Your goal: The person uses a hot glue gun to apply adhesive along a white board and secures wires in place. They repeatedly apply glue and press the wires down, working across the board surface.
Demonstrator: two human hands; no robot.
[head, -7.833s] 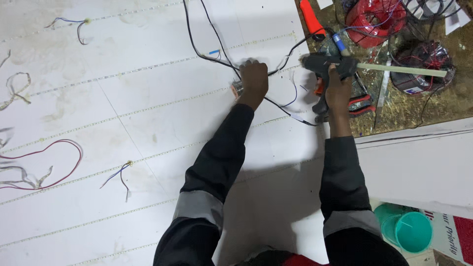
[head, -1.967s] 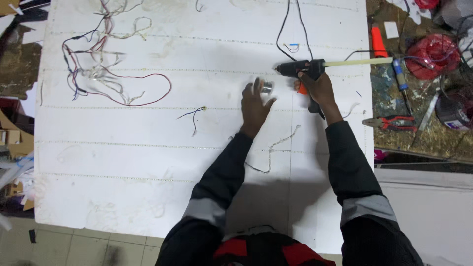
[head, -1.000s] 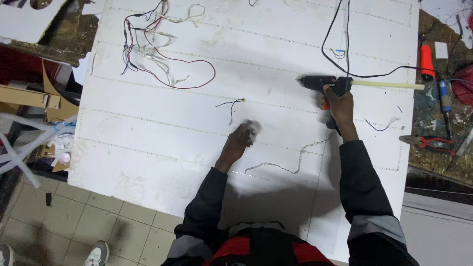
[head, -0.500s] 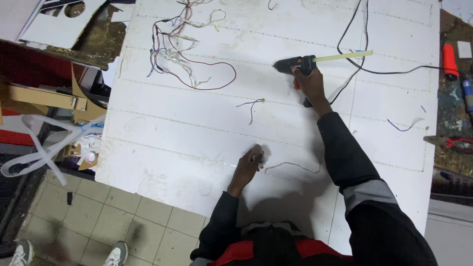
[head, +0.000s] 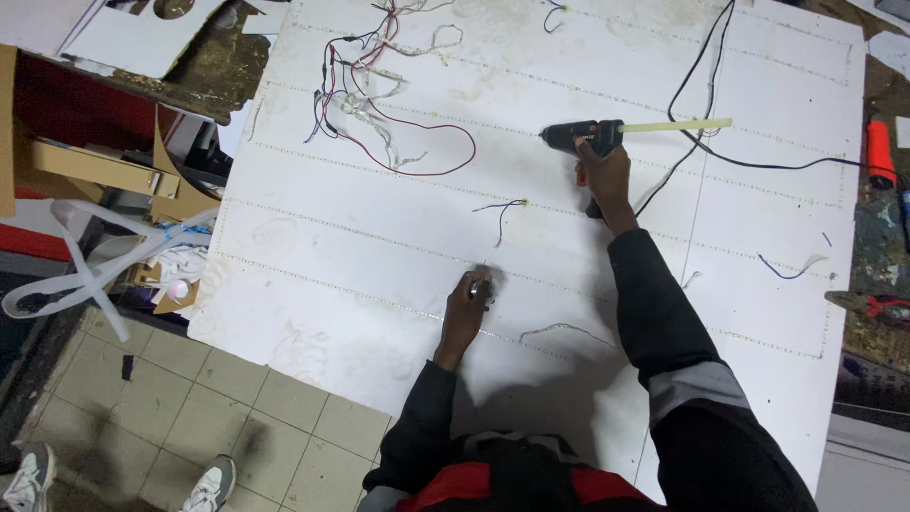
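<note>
Far out past my left hand (head: pixel 466 305) lies a tangle of red and black wires (head: pixel 379 95) on the white board (head: pixel 313 237). The left hand is closed on a small object I can't make out, pressed to the board. Just beyond it, a short loose wire (head: pixel 502 210). My right hand (head: pixel 604 178) grips the black glue gun (head: pixel 580 137), nozzle pointing left, its pale glue stick (head: pixel 678 125) jutting out rightward.

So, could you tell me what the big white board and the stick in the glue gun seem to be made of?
White board: probably foam or plastic sheet, matt, smudged, seamed into panels. Stick: likely hot-melt glue, pale, translucent, straight, behind the black glue gun in the right hand.
</note>
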